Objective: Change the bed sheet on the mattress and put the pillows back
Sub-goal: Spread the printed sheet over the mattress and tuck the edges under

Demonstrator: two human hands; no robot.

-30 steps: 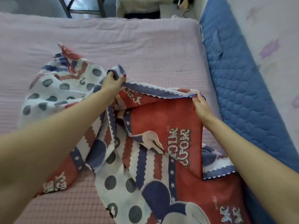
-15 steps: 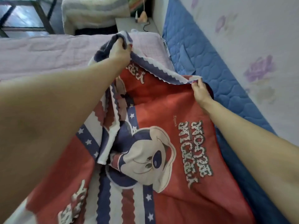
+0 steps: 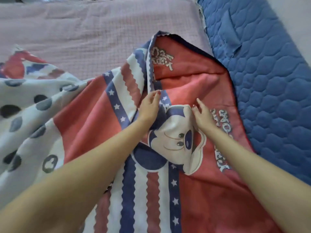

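A red, white and blue bed sheet (image 3: 198,190) with a cartoon mouse print lies rumpled over the near and right part of the pink quilted mattress (image 3: 87,36). One corner is folded back toward the far end. My left hand (image 3: 150,107) pinches a fold of the sheet at a blue starred band. My right hand (image 3: 202,114) rests beside it with fingers spread on the sheet, at the top of the printed mouse face. No pillows are in view.
A blue quilted pad (image 3: 269,84) runs along the right side of the mattress, up against a pale wall (image 3: 299,12). The spotted white part of the sheet (image 3: 28,118) is bunched at the left.
Both hands let go of the raised top edge of the sheet, which dropped onto the mattress. They moved down to the middle of the sheet, close together.
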